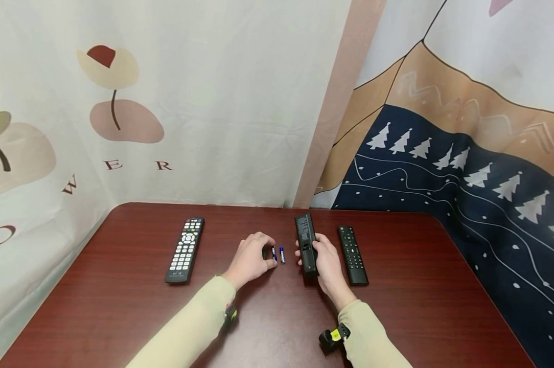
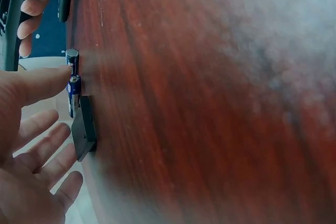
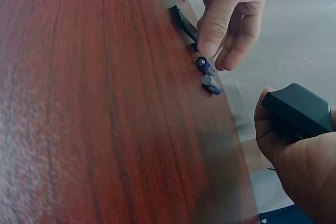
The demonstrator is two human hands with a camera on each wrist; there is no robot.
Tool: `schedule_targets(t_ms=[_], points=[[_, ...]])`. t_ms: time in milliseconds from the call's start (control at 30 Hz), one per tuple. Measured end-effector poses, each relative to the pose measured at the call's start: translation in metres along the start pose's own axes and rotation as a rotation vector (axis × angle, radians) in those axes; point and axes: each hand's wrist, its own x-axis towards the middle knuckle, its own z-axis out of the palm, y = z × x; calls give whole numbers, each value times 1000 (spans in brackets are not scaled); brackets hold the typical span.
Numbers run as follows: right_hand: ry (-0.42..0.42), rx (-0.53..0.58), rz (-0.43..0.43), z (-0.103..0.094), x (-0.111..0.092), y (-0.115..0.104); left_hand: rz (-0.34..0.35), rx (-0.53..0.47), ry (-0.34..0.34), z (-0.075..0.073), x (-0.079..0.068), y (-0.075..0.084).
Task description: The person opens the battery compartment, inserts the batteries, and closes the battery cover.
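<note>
My right hand grips a black remote control, held up with its labelled back facing me. Two small blue batteries lie side by side on the table between my hands. Over the left battery reaches my left hand, its thumb and fingers spread apart, the thumb tip right at the battery in the left wrist view. The other battery lies just to the right. A black battery cover sits beside the batteries under the left fingers, mostly hidden by the hand from the head camera.
A dark remote with white buttons lies on the left of the reddish-brown table. Another black remote rests to the right of my right hand. Printed curtains hang behind the table's far edge.
</note>
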Motion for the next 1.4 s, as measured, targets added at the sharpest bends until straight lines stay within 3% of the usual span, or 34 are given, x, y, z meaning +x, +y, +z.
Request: schedule_targets(t_ms=[367,1400], points=[[0,-1,-8,1,0,1,8,44,-26,6,-1,0],[6,-1,-2,0,1,0,70,17,46,7,1,4]])
